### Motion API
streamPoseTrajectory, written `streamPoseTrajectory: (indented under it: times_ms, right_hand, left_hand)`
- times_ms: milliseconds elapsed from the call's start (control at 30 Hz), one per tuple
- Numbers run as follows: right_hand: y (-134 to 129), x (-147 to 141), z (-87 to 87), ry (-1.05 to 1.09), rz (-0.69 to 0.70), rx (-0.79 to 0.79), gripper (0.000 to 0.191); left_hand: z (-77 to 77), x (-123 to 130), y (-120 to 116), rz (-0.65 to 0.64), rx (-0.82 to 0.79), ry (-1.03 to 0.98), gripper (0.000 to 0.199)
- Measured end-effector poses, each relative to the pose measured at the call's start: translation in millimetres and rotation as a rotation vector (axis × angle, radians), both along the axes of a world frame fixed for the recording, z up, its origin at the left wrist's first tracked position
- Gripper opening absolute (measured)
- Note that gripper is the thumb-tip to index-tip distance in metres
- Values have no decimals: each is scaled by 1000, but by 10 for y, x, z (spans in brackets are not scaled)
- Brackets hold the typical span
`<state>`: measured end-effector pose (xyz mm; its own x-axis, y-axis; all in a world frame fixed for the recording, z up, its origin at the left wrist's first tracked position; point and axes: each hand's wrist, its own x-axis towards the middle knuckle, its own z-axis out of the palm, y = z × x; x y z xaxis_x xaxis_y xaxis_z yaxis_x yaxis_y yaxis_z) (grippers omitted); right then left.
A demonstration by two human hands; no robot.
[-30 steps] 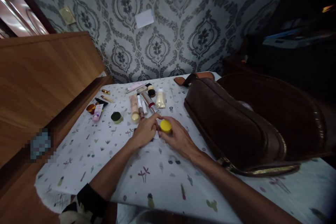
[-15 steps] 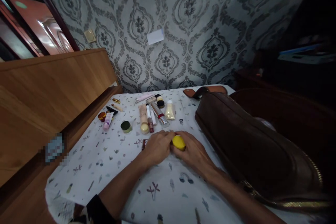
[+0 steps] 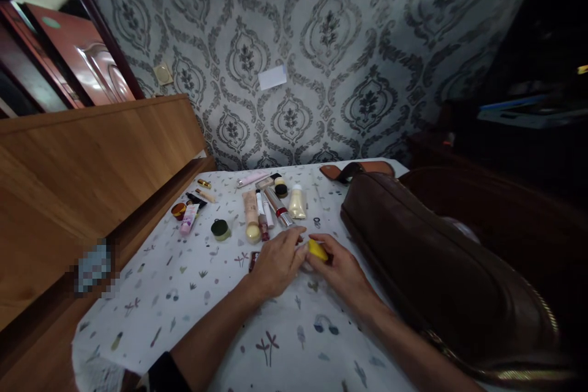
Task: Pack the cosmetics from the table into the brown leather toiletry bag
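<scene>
Both hands meet over the front half of the cloth-covered table. In my right hand (image 3: 342,263), the thumb and fingers close on a small yellow lid-like piece (image 3: 318,250), now tilted. My left hand (image 3: 279,260) curls right beside it, fingers bent together around a pale, see-through shape (image 3: 305,266) that is mostly hidden. A dark red item (image 3: 253,261) lies partly behind my left hand. Just beyond the hands are a round cream-coloured piece (image 3: 253,233), a beige tube (image 3: 250,205), a silver tube with a red band (image 3: 278,207) and a cream tube with a white cap (image 3: 297,202).
A large brown leather bag (image 3: 427,263) fills the right side of the table. A green round tin (image 3: 221,229), a pink-and-white tube (image 3: 188,219) and a red-brown jar (image 3: 179,211) stand to the left. A wooden panel (image 3: 105,159) borders the left edge; the patterned wall rises behind.
The yellow piece has tipped from facing up to slanting in my right hand, and it shows further right. My left hand's fingers have shifted slightly. The view has tilted up a little.
</scene>
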<state>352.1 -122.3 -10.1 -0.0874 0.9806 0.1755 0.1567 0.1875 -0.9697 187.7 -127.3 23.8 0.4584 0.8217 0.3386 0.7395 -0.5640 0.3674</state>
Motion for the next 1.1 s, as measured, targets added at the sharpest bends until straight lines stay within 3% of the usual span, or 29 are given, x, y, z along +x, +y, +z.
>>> streamPoseTrajectory:
  times_ms: [100, 200, 433, 700, 900, 1100]
  right_hand:
    - [-22, -21, 84, 378, 90, -207, 43]
    - [-66, -36, 145, 562, 140, -358, 46]
    - [-113, -75, 133, 312, 143, -337, 57]
    - [-149, -70, 191, 208, 153, -136, 52]
    - [-233, -62, 269, 126, 130, 204, 31]
    - [-358, 51, 479, -14, 76, 402, 41]
  left_hand:
    - [-56, 26, -19, -51, 99, 10, 41]
    - [-117, 60, -25, -21, 128, 77, 47]
    - [-127, 30, -13, -18, 100, 33, 59]
    - [-52, 11, -50, -5, -53, -196, 58]
    - [-78, -25, -43, -10, -175, -532, 58]
    - [96, 51, -49, 62, -161, -676, 59]
